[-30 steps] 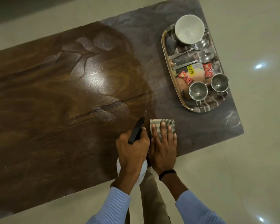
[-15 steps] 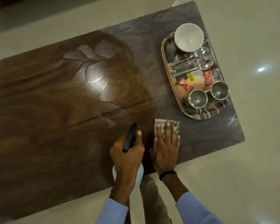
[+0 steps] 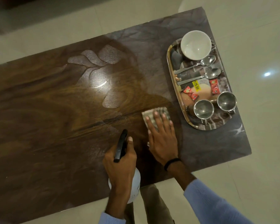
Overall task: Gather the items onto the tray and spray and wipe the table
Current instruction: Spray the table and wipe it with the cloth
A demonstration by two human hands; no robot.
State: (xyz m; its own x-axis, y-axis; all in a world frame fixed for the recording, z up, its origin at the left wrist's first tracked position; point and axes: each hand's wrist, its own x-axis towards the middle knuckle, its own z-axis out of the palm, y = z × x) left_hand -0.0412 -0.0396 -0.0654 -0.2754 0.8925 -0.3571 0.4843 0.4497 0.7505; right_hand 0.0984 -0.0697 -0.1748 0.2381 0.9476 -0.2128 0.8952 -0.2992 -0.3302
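While your right hand [image 3: 162, 139] lies flat, pressing the soft cloth [image 3: 155, 114] onto the table [image 3: 55, 126] just left of the tray [image 3: 174, 88], your left hand [image 3: 120, 165] grips the spray bottle [image 3: 132, 188]; spread your fingers or the limp cloth may bunch.

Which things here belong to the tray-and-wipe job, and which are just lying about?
Job: table; tray holding bowl, two spoons, two steel cups, sachets; cloth under right hand; spray bottle in left hand.
Lying about: nothing visible.
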